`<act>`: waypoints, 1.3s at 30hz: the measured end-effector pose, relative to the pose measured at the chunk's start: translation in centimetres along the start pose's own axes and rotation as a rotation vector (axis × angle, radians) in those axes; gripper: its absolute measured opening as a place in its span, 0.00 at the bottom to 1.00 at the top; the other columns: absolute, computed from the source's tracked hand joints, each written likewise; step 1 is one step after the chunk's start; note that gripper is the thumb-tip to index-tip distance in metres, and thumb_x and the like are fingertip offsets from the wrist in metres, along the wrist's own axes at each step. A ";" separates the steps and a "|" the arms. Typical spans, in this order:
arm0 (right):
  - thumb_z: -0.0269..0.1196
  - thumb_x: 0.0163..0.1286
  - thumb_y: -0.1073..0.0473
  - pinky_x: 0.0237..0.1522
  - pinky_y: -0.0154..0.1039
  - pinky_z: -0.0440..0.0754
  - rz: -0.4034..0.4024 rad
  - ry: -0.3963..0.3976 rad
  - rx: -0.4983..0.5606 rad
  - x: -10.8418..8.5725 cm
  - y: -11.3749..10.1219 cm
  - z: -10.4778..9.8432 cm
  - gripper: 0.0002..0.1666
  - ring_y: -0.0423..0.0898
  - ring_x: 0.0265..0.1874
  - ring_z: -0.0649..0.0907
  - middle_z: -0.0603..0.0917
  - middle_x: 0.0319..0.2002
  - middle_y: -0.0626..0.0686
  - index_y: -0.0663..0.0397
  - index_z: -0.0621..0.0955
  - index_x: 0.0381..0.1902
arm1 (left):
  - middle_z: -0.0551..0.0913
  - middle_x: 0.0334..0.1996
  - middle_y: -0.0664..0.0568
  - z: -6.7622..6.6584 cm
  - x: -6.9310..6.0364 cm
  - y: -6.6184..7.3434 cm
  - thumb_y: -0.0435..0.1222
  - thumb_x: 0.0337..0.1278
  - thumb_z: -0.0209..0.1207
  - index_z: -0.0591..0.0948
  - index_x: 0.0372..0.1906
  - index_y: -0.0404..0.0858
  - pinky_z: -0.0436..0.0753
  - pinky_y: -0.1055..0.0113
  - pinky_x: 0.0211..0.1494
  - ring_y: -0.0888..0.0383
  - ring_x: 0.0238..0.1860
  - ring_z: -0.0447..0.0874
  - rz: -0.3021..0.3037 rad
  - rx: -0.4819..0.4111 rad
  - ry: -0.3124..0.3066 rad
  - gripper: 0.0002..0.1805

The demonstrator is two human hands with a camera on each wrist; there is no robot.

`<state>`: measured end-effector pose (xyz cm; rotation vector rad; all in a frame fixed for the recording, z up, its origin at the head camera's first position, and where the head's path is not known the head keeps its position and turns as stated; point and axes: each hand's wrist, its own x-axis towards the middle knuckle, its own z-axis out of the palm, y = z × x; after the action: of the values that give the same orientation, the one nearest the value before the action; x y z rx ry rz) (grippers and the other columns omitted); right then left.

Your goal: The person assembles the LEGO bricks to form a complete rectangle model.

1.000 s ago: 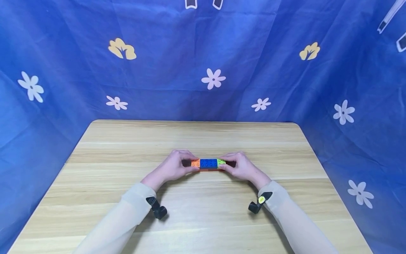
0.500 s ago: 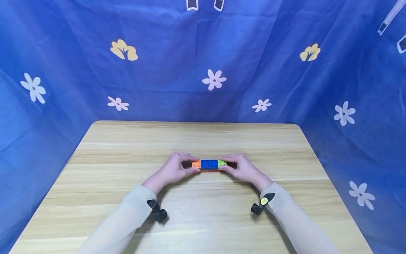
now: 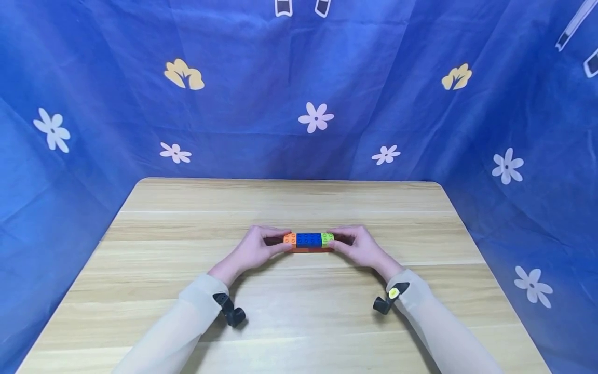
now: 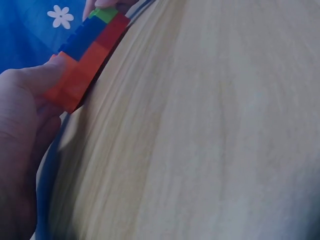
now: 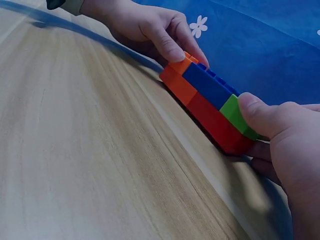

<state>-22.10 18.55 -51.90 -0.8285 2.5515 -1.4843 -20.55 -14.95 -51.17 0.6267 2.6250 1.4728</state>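
Observation:
A row of toy building bricks, two layers high, stands near the middle of the table. On top, an orange brick, a blue brick and a green brick lie end to end. Below them are an orange brick and a red brick. My left hand pinches the orange end, its thumb on the near side. At the opposite end, my right hand pinches the green brick between thumb and fingers. Fingers on the far side are partly hidden.
The bricks are over a light wood-grain table with rounded far corners. A blue curtain with flower prints surrounds its back and sides. Each wrist wears a small black camera, such as the left camera.
Both thumbs have shifted slightly outward towards the ends of the brick row. More of the lower layer's near side shows in the head view. The bricks stay in almost the same place.

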 end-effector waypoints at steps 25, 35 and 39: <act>0.83 0.59 0.61 0.70 0.48 0.75 -0.164 0.044 -0.107 0.4 0.2 0.7 0.36 0.47 0.65 0.82 0.84 0.63 0.43 0.45 0.86 0.66 | 0.85 0.62 0.47 -0.8 0.9 0.2 0.49 0.65 0.73 0.86 0.65 0.41 0.73 0.49 0.74 0.46 0.68 0.78 -0.047 0.008 -0.015 0.28; 0.82 0.60 0.60 0.70 0.48 0.75 -0.186 0.029 -0.123 0.7 0.3 0.5 0.35 0.49 0.64 0.83 0.84 0.64 0.46 0.48 0.85 0.66 | 0.86 0.62 0.54 -0.6 0.4 0.0 0.42 0.47 0.84 0.86 0.65 0.42 0.73 0.52 0.73 0.50 0.66 0.81 0.153 0.132 0.006 0.36; 0.81 0.62 0.58 0.70 0.49 0.75 -0.170 0.011 -0.129 0.7 0.3 0.3 0.35 0.50 0.65 0.82 0.84 0.64 0.47 0.49 0.84 0.67 | 0.86 0.61 0.53 -0.6 0.4 -0.1 0.41 0.51 0.82 0.86 0.65 0.42 0.74 0.52 0.73 0.50 0.65 0.82 0.152 0.147 0.007 0.34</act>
<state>-22.72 18.08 -52.14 -1.0828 2.6676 -1.3797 -21.14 -15.32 -50.90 0.8543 2.7644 1.3273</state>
